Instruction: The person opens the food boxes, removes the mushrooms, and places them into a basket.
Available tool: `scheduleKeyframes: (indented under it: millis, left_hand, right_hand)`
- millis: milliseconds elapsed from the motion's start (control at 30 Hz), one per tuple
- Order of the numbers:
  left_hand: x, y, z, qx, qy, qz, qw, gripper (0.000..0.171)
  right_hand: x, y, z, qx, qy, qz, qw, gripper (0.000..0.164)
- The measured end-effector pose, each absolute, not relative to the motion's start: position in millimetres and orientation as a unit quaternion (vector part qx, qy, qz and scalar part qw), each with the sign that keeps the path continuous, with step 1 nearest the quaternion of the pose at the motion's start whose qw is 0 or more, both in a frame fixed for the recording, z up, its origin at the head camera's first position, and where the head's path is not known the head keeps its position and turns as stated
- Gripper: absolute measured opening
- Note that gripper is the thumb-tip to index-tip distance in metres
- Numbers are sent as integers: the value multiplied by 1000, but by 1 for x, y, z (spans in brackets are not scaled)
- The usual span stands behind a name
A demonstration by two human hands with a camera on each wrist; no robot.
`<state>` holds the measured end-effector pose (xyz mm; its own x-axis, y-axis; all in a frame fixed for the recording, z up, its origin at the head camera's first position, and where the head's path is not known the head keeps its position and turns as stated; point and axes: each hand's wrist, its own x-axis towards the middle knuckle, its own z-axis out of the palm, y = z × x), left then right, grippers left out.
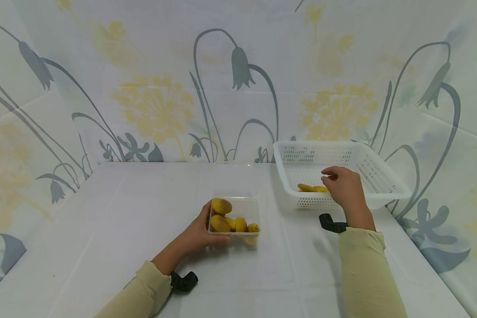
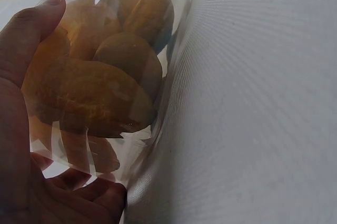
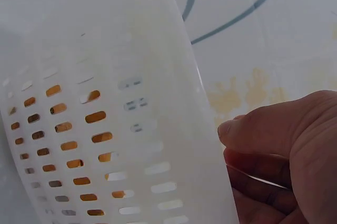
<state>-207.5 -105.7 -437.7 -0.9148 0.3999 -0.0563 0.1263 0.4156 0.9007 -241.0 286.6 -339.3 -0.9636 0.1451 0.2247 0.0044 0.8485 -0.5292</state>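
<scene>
My left hand (image 1: 202, 229) grips a clear plastic box (image 1: 244, 207) at its left side, with the thumb along the near side. Several yellow, oval, lemon-like fruits (image 1: 220, 223) lie in the box. In the left wrist view the fruits (image 2: 100, 95) show through the clear wall, with the hand's fingers curled round it. Over the near rim of a white basket my right hand (image 1: 345, 187) hovers, its fingers loosely bent and nothing visible in them. Just left of that hand, more yellow fruits (image 1: 307, 188) lie in the basket; the right wrist view shows them through the wall holes.
The white perforated basket (image 1: 294, 170) stands at the back right of the white-covered table (image 1: 143, 212). Behind it hangs a flower-patterned cloth (image 1: 167, 53). Each wrist wears a black strap-like device (image 1: 184, 281).
</scene>
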Motion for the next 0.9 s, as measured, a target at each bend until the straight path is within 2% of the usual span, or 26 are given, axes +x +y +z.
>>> scheduleKeyframes:
  millis: [900]
  left_hand:
    - [-207, -105, -438, 157, 832, 517, 128, 117]
  right_hand:
    - [-239, 248, -332, 66, -951, 279, 118, 27]
